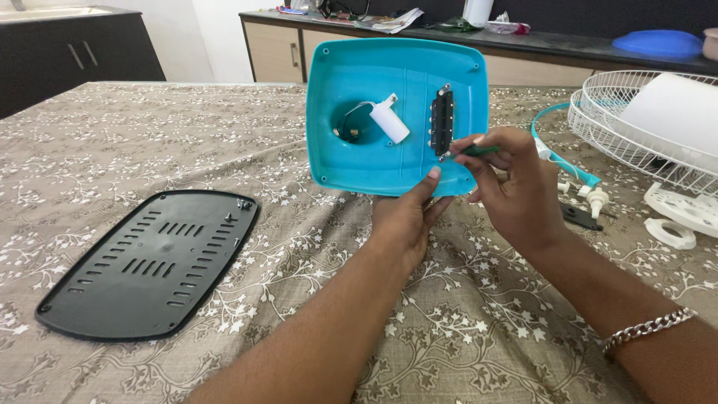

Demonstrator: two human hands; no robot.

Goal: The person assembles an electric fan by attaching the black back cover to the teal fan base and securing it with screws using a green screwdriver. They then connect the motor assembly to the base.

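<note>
We hold turquoise base (374, 161) upright in left hand (407, 217) | right hand (516, 187) pinches green screwdriver (475, 150), tip pointing left at black switch strip (442, 122), just beyond fingers.

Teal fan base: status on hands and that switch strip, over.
Left hand props the teal base upright by its lower edge. Right hand holds green screwdriver, tip at black switch strip. Nothing blocking; black vented cover lies aside.

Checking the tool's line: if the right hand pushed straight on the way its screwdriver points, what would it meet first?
Probably the black switch block inside the turquoise base. The right hand aims the green-handled screwdriver up-left, its tip at the block's lower end; depth is uncertain.
</note>
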